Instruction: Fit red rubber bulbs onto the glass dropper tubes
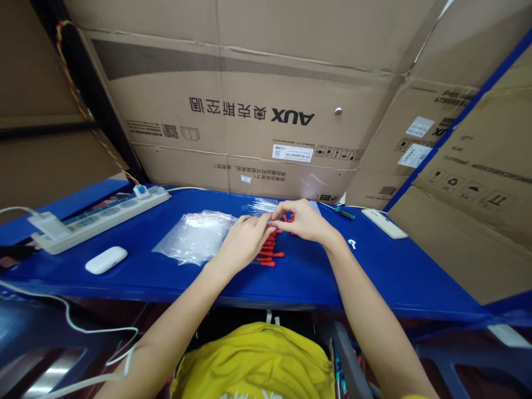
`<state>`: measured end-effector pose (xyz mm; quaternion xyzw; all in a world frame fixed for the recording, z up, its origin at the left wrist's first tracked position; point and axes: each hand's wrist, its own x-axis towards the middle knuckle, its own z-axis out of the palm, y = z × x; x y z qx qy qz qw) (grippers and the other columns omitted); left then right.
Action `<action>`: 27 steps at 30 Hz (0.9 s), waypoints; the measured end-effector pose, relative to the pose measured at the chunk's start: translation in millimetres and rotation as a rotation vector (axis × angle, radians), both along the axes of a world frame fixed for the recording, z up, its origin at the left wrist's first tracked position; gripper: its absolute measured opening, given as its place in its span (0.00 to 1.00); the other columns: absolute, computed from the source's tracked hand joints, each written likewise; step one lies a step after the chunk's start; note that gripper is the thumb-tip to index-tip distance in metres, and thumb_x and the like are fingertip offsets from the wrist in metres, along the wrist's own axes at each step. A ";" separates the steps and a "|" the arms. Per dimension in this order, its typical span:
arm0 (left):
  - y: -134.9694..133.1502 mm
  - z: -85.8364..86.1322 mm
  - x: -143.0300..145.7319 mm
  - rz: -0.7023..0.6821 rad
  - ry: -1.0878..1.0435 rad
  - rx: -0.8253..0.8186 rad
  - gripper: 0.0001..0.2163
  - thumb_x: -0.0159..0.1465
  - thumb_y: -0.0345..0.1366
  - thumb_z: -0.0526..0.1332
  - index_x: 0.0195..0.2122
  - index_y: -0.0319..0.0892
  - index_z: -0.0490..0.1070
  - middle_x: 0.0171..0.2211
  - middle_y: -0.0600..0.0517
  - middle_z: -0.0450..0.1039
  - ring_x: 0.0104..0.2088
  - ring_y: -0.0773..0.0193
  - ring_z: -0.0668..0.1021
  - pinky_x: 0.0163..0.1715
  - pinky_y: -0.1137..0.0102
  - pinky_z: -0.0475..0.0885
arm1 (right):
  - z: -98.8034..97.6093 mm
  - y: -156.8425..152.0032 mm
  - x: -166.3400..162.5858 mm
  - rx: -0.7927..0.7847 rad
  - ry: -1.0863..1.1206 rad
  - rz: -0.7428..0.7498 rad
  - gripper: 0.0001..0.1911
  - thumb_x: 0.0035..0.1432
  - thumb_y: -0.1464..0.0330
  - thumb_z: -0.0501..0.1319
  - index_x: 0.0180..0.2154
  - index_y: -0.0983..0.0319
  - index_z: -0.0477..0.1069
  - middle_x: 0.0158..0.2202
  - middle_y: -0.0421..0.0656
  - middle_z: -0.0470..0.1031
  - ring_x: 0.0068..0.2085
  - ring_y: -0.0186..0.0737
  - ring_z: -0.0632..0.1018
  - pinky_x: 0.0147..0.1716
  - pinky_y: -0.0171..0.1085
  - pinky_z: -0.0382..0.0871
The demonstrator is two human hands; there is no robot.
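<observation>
With left hand (246, 237) and right hand (306, 220) meeting, or nearly so, at the fingertips, fingers curled narrow over the middle of the blue table (374, 277). Cannot tell whether pinching anything small; too fine to make out. Just under and beside the fingers, on the table, red pieces (268, 259) in a close row, partly covered. Beyond, thin shiny rods (262, 206). Beside the left hand, clear plastic bags (193, 235) in a pile; farther left, a white case (106, 260) and a power strip (124, 213). To the right, a green-handled screwdriver (346, 213), a white earbud (352, 244) and a flat white device (384, 223).
</observation>
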<state>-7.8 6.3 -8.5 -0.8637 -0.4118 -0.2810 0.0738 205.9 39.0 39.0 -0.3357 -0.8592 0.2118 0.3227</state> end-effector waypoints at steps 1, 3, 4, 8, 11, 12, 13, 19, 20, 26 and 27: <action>-0.9 -1.4 2.0 0.006 0.022 0.004 0.13 0.81 0.38 0.49 0.55 0.39 0.70 0.44 0.43 0.82 0.45 0.50 0.82 0.53 0.54 0.71 | -2.5 -3.1 -0.2 0.004 0.019 -0.013 0.02 0.62 0.70 0.68 0.36 0.60 0.80 0.35 0.39 0.86 0.38 0.39 0.84 0.43 0.36 0.73; -3.2 -2.8 5.1 0.025 0.045 0.016 0.12 0.80 0.33 0.48 0.54 0.39 0.69 0.46 0.42 0.80 0.48 0.50 0.81 0.52 0.55 0.71 | -8.2 -7.2 -2.7 0.011 0.059 -0.049 0.01 0.61 0.71 0.67 0.35 0.60 0.79 0.35 0.39 0.85 0.37 0.40 0.84 0.43 0.37 0.73; -4.5 -2.9 6.1 0.034 0.053 0.017 0.11 0.79 0.32 0.48 0.53 0.39 0.69 0.47 0.41 0.79 0.48 0.49 0.80 0.50 0.55 0.72 | -11.0 -8.9 -5.2 0.012 0.081 -0.066 0.02 0.61 0.72 0.67 0.35 0.60 0.78 0.34 0.40 0.85 0.37 0.40 0.84 0.43 0.37 0.73; -8.5 -2.8 7.1 0.047 0.015 -0.011 0.06 0.75 0.33 0.53 0.49 0.40 0.68 0.45 0.41 0.75 0.46 0.47 0.77 0.46 0.56 0.73 | -18.9 -19.4 -20.1 0.032 0.143 -0.137 0.02 0.60 0.72 0.66 0.35 0.59 0.75 0.34 0.40 0.84 0.37 0.40 0.83 0.42 0.38 0.74; -8.5 -3.3 6.1 0.029 -0.100 -0.063 0.04 0.74 0.34 0.55 0.47 0.42 0.67 0.43 0.43 0.74 0.44 0.50 0.77 0.45 0.57 0.73 | -21.0 -28.7 -21.4 0.021 0.124 -0.179 0.04 0.63 0.69 0.67 0.41 0.58 0.76 0.38 0.41 0.85 0.40 0.41 0.84 0.44 0.38 0.74; -8.0 -3.3 5.6 0.020 -0.139 -0.083 0.04 0.75 0.34 0.54 0.47 0.42 0.66 0.43 0.43 0.73 0.44 0.50 0.77 0.45 0.58 0.73 | -21.8 -30.8 -16.5 0.010 0.101 -0.205 0.07 0.65 0.66 0.67 0.44 0.58 0.76 0.39 0.41 0.85 0.40 0.42 0.84 0.44 0.38 0.74; -7.4 -3.2 5.0 0.007 -0.173 -0.099 0.06 0.76 0.35 0.52 0.47 0.42 0.66 0.44 0.44 0.73 0.44 0.51 0.77 0.45 0.58 0.73 | -23.1 -32.0 -8.3 0.002 0.079 -0.255 0.09 0.66 0.64 0.67 0.48 0.57 0.76 0.39 0.41 0.86 0.40 0.42 0.84 0.44 0.39 0.74; -4.8 -0.8 3.1 -0.081 -0.313 -0.153 0.13 0.80 0.38 0.46 0.40 0.44 0.66 0.37 0.48 0.72 0.37 0.56 0.76 0.42 0.63 0.71 | -46.1 -24.2 68.1 -0.015 -0.211 -0.867 0.10 0.64 0.72 0.65 0.46 0.57 0.80 0.46 0.46 0.86 0.43 0.48 0.84 0.44 0.42 0.72; -5.1 -0.5 3.5 -0.108 -0.326 -0.169 0.13 0.80 0.38 0.46 0.40 0.45 0.66 0.37 0.48 0.72 0.37 0.57 0.75 0.41 0.64 0.70 | -50.4 -22.5 75.8 -0.075 -0.261 -0.900 0.10 0.62 0.70 0.68 0.46 0.57 0.80 0.46 0.46 0.86 0.42 0.48 0.84 0.43 0.41 0.72; -7.0 -0.2 7.0 -0.276 -0.330 -0.276 0.13 0.80 0.39 0.47 0.39 0.45 0.65 0.36 0.50 0.74 0.36 0.59 0.77 0.39 0.67 0.68 | -57.6 -21.8 73.8 -0.124 -0.297 -0.841 0.09 0.62 0.68 0.70 0.45 0.54 0.83 0.44 0.43 0.87 0.41 0.46 0.84 0.39 0.39 0.70; -7.1 -0.1 7.2 -0.272 -0.333 -0.281 0.13 0.80 0.39 0.47 0.38 0.45 0.64 0.34 0.50 0.73 0.34 0.59 0.76 0.37 0.68 0.67 | -56.5 -22.3 71.1 -0.113 -0.312 -0.852 0.07 0.62 0.68 0.70 0.43 0.54 0.84 0.42 0.43 0.87 0.41 0.47 0.84 0.38 0.39 0.69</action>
